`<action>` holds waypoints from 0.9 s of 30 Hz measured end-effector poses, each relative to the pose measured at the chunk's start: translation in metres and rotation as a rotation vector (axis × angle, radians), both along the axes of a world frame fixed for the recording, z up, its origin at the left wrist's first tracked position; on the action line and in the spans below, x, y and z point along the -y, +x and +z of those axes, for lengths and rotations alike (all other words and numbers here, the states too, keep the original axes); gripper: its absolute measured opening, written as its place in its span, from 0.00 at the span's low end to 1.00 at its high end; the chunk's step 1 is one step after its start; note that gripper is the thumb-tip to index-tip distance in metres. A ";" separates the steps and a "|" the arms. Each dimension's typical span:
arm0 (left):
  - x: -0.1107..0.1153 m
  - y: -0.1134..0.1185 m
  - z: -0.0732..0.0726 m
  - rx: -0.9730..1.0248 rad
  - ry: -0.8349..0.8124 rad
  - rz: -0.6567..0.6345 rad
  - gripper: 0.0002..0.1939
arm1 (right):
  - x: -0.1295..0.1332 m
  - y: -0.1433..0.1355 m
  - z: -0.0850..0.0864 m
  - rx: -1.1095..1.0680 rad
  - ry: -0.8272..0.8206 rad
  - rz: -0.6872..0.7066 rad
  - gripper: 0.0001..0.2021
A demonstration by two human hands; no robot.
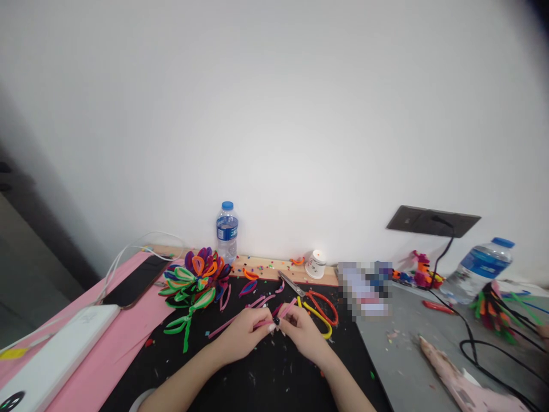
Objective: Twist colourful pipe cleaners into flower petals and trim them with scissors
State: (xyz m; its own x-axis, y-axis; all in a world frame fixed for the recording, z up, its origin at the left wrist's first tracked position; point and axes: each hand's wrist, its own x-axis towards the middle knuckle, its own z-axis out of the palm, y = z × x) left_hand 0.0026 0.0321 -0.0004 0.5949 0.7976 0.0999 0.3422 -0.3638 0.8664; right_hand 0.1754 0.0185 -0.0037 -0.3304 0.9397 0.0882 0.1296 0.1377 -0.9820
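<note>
My left hand (253,327) and my right hand (299,327) meet above the black mat (266,377), fingertips pinched together on a pink pipe cleaner (288,308). A small dark piece shows between the fingertips. Beyond my right hand lie scissors (323,306) with red and yellow handles, blades pointing back left. Loose pink stems (223,326) and a blue-purple loop (247,288) rest on the mat behind my left hand. To the left is a colourful pipe-cleaner flower (197,274) with green leaves.
A water bottle (227,232) and a paper cup (316,264) stand by the wall. At left are a phone (135,281) and white power strip (64,355). At right are a second bottle (480,269), a black cable (469,337) and another person's hand (544,331).
</note>
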 end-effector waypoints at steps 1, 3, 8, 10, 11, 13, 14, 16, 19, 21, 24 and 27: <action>0.000 0.000 0.000 -0.006 0.009 0.001 0.12 | 0.000 0.000 0.000 -0.014 -0.014 0.002 0.08; 0.001 0.000 0.000 -0.017 0.032 0.006 0.12 | -0.001 -0.001 -0.001 -0.041 -0.041 0.005 0.09; 0.002 0.001 0.000 -0.073 0.115 0.016 0.11 | 0.000 -0.001 -0.003 -0.054 -0.090 0.012 0.09; 0.002 0.001 -0.002 -0.092 0.146 0.018 0.11 | 0.001 -0.001 -0.004 -0.029 -0.085 0.006 0.09; 0.002 0.001 -0.002 -0.097 0.157 0.019 0.11 | 0.001 -0.001 -0.004 -0.017 -0.080 -0.001 0.09; 0.002 0.001 -0.003 -0.092 0.161 0.031 0.10 | 0.000 -0.001 -0.005 -0.002 -0.073 -0.022 0.10; 0.002 0.001 -0.003 -0.085 0.154 0.041 0.10 | 0.000 -0.001 -0.005 -0.003 -0.072 -0.032 0.10; 0.002 0.001 -0.003 -0.057 0.125 0.064 0.11 | -0.001 -0.001 -0.005 -0.018 -0.068 -0.051 0.10; 0.001 0.001 0.000 0.005 0.084 0.086 0.13 | -0.003 0.001 -0.004 -0.019 -0.039 -0.097 0.11; 0.000 0.002 0.002 0.040 0.101 0.092 0.13 | -0.004 0.002 -0.003 0.009 -0.008 -0.142 0.11; -0.002 0.002 0.003 0.057 0.129 0.087 0.11 | -0.005 0.003 -0.003 0.038 0.020 -0.190 0.10; -0.001 0.002 0.001 0.049 0.109 0.087 0.08 | -0.004 0.002 -0.005 0.055 0.020 -0.193 0.09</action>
State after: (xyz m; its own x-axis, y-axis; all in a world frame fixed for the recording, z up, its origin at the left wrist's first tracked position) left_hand 0.0049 0.0335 0.0006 0.5165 0.8286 0.2161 0.3347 -0.4276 0.8397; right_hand 0.1771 0.0228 -0.0092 -0.1490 0.9844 0.0940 0.2093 0.1243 -0.9699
